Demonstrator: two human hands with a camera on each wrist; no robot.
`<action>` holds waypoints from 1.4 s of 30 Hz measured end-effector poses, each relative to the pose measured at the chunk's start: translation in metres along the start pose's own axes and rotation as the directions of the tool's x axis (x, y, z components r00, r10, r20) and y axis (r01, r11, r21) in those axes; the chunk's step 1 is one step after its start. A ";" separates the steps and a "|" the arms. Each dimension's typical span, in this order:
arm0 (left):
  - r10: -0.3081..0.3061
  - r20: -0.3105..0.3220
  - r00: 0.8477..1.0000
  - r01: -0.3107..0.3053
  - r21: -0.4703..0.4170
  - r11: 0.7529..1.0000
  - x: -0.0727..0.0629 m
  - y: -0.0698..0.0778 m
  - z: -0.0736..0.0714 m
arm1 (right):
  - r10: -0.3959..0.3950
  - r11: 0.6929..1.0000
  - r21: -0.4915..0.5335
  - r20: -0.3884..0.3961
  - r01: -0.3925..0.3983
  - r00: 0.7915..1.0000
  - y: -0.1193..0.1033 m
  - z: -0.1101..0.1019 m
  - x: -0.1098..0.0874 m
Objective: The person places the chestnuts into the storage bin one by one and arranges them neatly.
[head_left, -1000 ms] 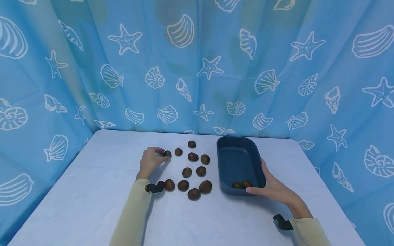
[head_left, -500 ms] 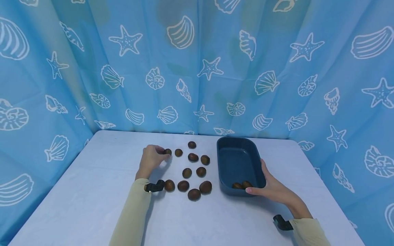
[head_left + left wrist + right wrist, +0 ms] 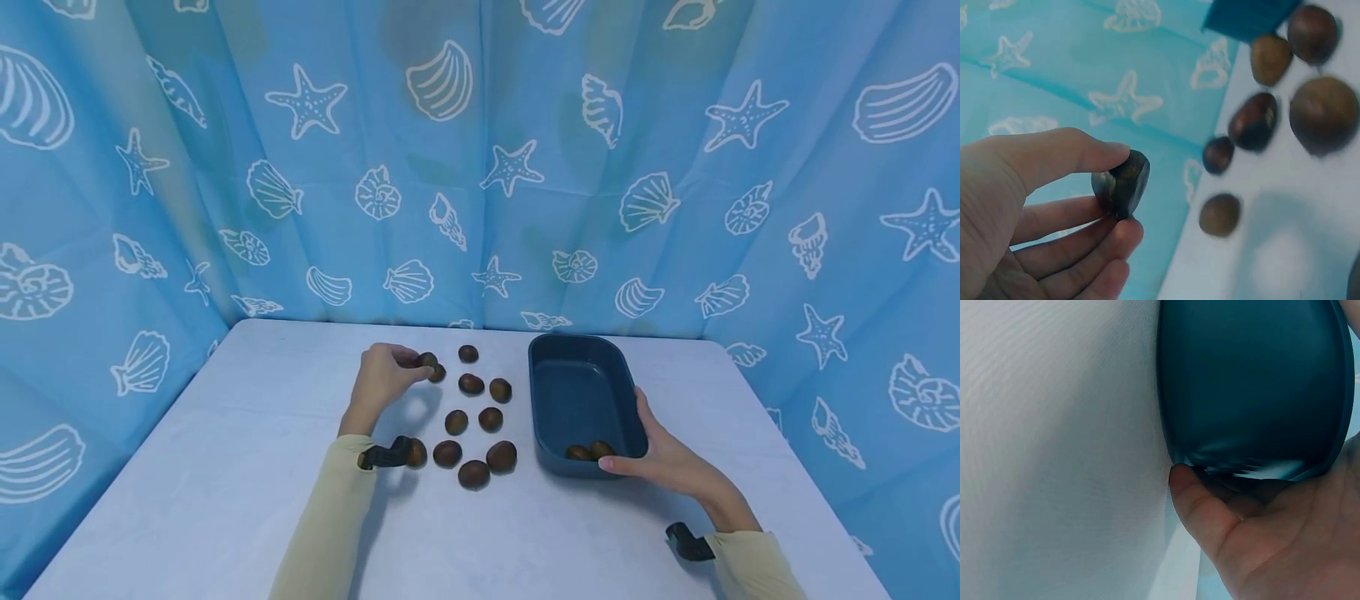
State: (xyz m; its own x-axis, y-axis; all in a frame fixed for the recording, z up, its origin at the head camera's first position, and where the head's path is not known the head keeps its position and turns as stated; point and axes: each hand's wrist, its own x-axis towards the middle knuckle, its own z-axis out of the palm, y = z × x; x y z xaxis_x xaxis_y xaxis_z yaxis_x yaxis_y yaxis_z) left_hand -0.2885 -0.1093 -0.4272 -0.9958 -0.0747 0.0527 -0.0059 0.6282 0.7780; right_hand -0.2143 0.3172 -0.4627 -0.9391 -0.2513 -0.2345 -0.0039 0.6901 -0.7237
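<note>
Between thumb and fingers, my left hand [image 3: 380,379] pinches a dark brown chestnut [image 3: 1124,187], seen close in the left wrist view. In the head view that chestnut overlaps another chestnut [image 3: 438,373] on the table. My right hand [image 3: 667,457] grips the near right corner of a dark blue rectangular box [image 3: 573,400], thumb over the rim and fingers along the outer right side. Two chestnuts [image 3: 601,450] lie inside at the box's near end. The right wrist view shows the box wall [image 3: 1254,381] and the thumb at its edge.
Several loose chestnuts [image 3: 491,419] are spread on the white tablecloth [image 3: 187,483], left of the box. A row of larger ones [image 3: 474,475] lies nearest me, close to the left wrist's black camera [image 3: 388,454]. Behind the table hangs a blue shell-print curtain [image 3: 450,292].
My left hand has lifted the chestnut from the table and moved right and slightly farther away with it. The right hand and the box have stayed in place.
</note>
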 end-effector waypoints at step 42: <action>0.375 0.160 0.913 -0.360 -0.116 0.926 -0.050 0.092 0.052 | -0.017 0.999 0.038 0.000 0.017 1.000 0.001 -0.002 -0.003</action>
State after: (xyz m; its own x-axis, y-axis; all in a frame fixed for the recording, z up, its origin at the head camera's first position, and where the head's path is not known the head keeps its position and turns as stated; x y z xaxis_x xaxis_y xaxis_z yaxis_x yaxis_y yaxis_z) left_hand -0.2444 -0.0070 -0.3908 -0.9260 0.2914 0.2401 0.3638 0.5183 0.7739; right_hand -0.2118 0.3196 -0.4612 -0.9387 -0.2634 -0.2224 -0.0069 0.6593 -0.7518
